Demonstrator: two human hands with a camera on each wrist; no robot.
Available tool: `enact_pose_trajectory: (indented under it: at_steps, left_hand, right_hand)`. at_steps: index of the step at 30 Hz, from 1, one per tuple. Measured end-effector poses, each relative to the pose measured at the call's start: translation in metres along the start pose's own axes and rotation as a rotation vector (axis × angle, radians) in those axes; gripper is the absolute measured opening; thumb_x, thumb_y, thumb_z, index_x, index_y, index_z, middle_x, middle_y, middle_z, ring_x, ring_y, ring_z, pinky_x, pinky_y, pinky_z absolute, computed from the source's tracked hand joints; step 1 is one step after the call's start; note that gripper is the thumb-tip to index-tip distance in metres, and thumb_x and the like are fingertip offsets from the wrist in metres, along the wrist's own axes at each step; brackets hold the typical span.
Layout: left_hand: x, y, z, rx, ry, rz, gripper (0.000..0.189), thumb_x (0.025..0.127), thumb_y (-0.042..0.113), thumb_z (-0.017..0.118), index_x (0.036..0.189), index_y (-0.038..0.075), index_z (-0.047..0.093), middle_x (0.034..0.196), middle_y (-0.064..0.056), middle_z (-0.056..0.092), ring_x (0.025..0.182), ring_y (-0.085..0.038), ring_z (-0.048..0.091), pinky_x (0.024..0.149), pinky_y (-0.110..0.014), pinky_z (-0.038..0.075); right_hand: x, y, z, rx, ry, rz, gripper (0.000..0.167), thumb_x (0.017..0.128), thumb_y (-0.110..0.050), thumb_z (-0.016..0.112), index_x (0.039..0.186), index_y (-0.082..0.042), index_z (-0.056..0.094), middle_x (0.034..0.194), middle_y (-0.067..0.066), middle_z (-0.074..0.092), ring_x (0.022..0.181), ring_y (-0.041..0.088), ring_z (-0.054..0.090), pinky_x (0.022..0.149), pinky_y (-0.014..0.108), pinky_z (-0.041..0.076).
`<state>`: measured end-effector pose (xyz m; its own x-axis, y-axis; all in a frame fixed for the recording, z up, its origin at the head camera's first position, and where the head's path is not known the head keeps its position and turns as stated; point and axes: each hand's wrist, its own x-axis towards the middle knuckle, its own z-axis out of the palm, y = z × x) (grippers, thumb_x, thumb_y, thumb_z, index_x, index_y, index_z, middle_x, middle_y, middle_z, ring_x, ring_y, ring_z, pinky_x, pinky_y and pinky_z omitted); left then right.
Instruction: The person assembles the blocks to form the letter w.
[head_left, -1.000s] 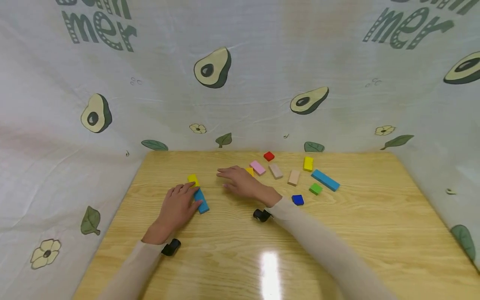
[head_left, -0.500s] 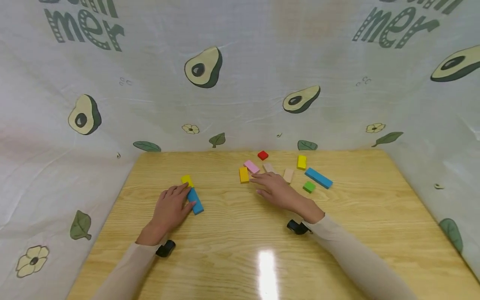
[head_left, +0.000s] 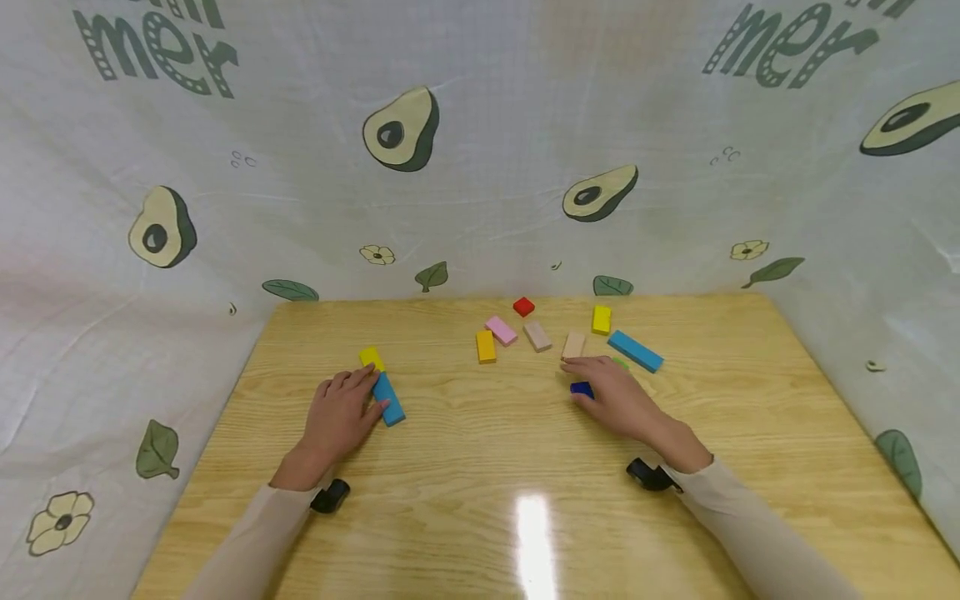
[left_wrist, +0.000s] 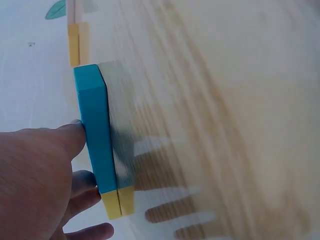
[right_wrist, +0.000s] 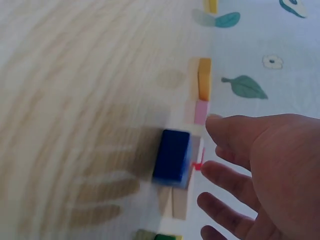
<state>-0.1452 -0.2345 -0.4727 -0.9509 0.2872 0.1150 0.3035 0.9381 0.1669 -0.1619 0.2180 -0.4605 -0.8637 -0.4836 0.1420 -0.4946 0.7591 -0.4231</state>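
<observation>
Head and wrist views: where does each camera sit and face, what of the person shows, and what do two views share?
Head: on the head, facing forward and down over the table to printed cloth; left hand, right hand and sleeves show.
Left wrist: on that wrist, facing the light blue block; part of that hand shows.
Right wrist: on that wrist, facing the dark blue block; part of that hand shows.
Head and right wrist share the dark blue block.

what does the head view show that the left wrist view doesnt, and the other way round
Only the head view: the right hand, the dark blue block, the red block and the avocado prints.

Only the left wrist view: clear finger reflections in the tabletop.

Both: the left hand touching a blue block, with a yellow block at one end.
</observation>
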Motion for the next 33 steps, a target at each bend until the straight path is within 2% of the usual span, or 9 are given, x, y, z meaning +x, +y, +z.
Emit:
enact_pose_trajectory:
  at_steps: [6,10,16,23,28,33]
  left_hand:
    - [0.001,0.000,0.000,-0.002,-0.010,-0.013,0.054,0.104,0.031,0.069,0.146,-0.002,0.061,0.155,-0.019,0.055,0.138,-0.046,0.050,0.112,-0.064,0.039]
    - [0.000,0.001,-0.001,0.003,-0.015,-0.015,0.054,0.104,0.031,0.069,0.147,-0.001,0.061,0.155,-0.019,0.055,0.138,-0.046,0.050,0.112,-0.065,0.039]
    - [-0.001,0.002,0.000,0.005,-0.019,-0.010,0.054,0.105,0.030,0.068,0.148,-0.001,0.060,0.156,-0.019,0.055,0.137,-0.047,0.051,0.111,-0.065,0.040]
    - [-0.001,0.003,0.000,0.003,-0.019,-0.011,0.054,0.104,0.031,0.069,0.148,-0.001,0.060,0.156,-0.018,0.055,0.135,-0.046,0.051,0.110,-0.065,0.041]
    - [-0.001,0.004,-0.001,0.012,-0.031,-0.020,0.055,0.105,0.031,0.068,0.148,-0.001,0.060,0.156,-0.018,0.054,0.135,-0.045,0.051,0.109,-0.065,0.041]
    - [-0.001,0.005,-0.004,0.031,-0.035,-0.020,0.055,0.105,0.031,0.068,0.149,0.000,0.059,0.156,-0.018,0.055,0.134,-0.045,0.052,0.109,-0.064,0.042]
  right_hand:
    - [-0.011,0.010,-0.001,-0.050,0.021,0.004,0.051,0.093,-0.011,0.082,0.140,0.003,0.066,0.142,0.020,0.066,0.132,0.044,0.059,0.110,0.064,0.044]
    - [-0.015,0.012,-0.001,-0.060,0.023,-0.004,0.045,0.093,-0.011,0.082,0.135,0.001,0.069,0.135,0.020,0.069,0.127,0.043,0.061,0.107,0.065,0.045]
    - [-0.016,0.013,0.002,-0.082,0.041,-0.008,0.040,0.091,-0.009,0.084,0.130,-0.001,0.074,0.125,0.017,0.073,0.118,0.040,0.063,0.097,0.062,0.050]
    - [-0.013,0.015,0.005,-0.126,0.051,-0.006,0.035,0.088,-0.008,0.086,0.122,-0.003,0.077,0.119,0.016,0.074,0.112,0.038,0.065,0.097,0.059,0.052]
    - [-0.011,0.012,0.005,-0.125,0.044,0.006,0.033,0.088,-0.011,0.087,0.119,-0.004,0.078,0.116,0.014,0.074,0.111,0.037,0.064,0.097,0.058,0.051]
    - [-0.007,-0.001,0.004,-0.092,0.044,-0.002,0.032,0.088,-0.012,0.087,0.118,-0.004,0.078,0.115,0.013,0.075,0.113,0.037,0.064,0.098,0.057,0.052]
